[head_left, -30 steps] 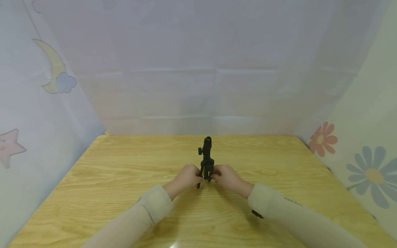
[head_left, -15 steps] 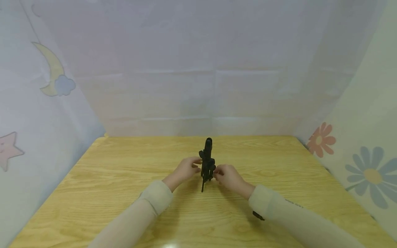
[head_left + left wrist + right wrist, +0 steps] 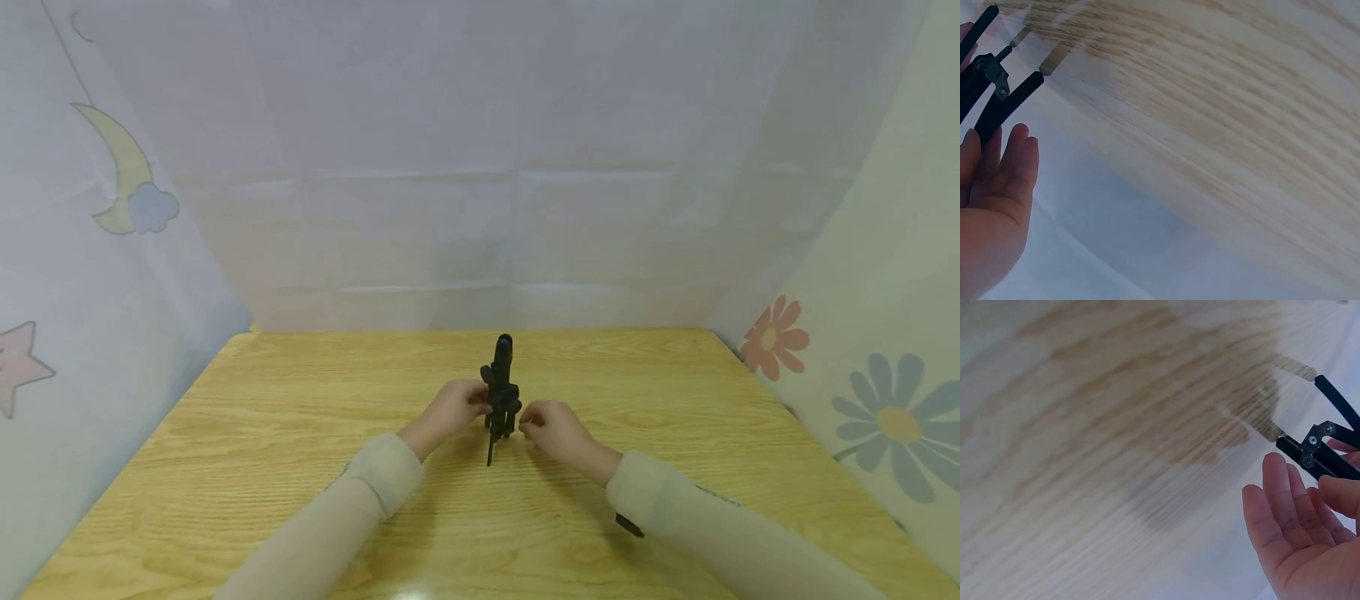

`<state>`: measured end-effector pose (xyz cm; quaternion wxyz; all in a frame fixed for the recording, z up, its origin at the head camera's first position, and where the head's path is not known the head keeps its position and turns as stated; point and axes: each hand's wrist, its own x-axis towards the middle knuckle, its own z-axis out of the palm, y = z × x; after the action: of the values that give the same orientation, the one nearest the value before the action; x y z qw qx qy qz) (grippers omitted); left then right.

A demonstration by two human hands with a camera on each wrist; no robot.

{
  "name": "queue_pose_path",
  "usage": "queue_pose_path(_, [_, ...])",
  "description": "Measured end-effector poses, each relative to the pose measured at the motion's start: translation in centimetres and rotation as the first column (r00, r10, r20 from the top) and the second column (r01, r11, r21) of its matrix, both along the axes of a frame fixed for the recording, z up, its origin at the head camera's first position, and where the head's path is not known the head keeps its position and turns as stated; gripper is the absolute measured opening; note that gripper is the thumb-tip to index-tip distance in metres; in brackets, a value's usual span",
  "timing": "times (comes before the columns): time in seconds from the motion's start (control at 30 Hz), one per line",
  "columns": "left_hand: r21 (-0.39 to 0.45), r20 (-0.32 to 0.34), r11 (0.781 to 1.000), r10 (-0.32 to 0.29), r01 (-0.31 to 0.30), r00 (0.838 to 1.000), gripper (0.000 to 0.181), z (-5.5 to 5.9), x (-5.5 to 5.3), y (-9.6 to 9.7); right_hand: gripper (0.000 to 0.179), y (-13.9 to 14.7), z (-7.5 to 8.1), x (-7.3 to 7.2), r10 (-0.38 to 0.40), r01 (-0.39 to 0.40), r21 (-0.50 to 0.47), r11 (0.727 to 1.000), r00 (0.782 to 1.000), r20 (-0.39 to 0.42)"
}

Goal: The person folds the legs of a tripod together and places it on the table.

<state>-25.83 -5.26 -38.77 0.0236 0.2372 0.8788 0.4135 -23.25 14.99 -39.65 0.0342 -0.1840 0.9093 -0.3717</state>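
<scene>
A small black tripod [image 3: 502, 375] with a side knob stands upright at the middle of the table, one thin leg pointing toward me. My left hand [image 3: 453, 408] is at its left side; in the left wrist view the thumb and fingers [image 3: 1016, 156] pinch the end part of one black leg [image 3: 1013, 103]. On the other side, my right hand [image 3: 555, 427] is just apart from the tripod in the head view. The right wrist view has its fingers [image 3: 1279, 500] loosely extended beside a hinged leg [image 3: 1310, 456], holding nothing visible. The tripod's upper part is outside both wrist views.
The wood-grain table [image 3: 262, 433] spreads around the tripod. A pale sheet [image 3: 450, 217] hangs behind it, with printed side walls at left and right. A small dark item [image 3: 628, 525] shows under the right sleeve cuff.
The left hand let go of the tripod's lower part, moved up, and closed in on its side again. A leg swung to point toward me. The right hand drew slightly away to the right.
</scene>
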Motion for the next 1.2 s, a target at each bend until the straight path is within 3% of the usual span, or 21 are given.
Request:
queue_pose_path(0.23, [-0.001, -0.03, 1.0, 0.005, -0.005, 1.0, 0.014, 0.0, 0.0, 0.0, 0.01, -0.3, 0.1, 0.0, 0.027, -0.027, -0.022, 0.999, 0.999, -0.024])
queue_pose_path(0.63, [-0.006, 0.01, 1.0, 0.031, -0.031, 0.999, 0.03, 0.0, 1.2, -0.5, 0.01, -0.8, 0.1, -0.1, -0.002, 0.003, -0.052, 0.999, 1.0, 0.012])
queue_pose_path(1.2, [-0.049, 0.079, 0.997, 0.071, -0.068, 0.994, 0.031, 0.1, 1.8, -0.7, 0.009, -1.0, 0.1, -0.1, -0.008, 0.009, -0.045, 0.999, 1.0, 0.006])
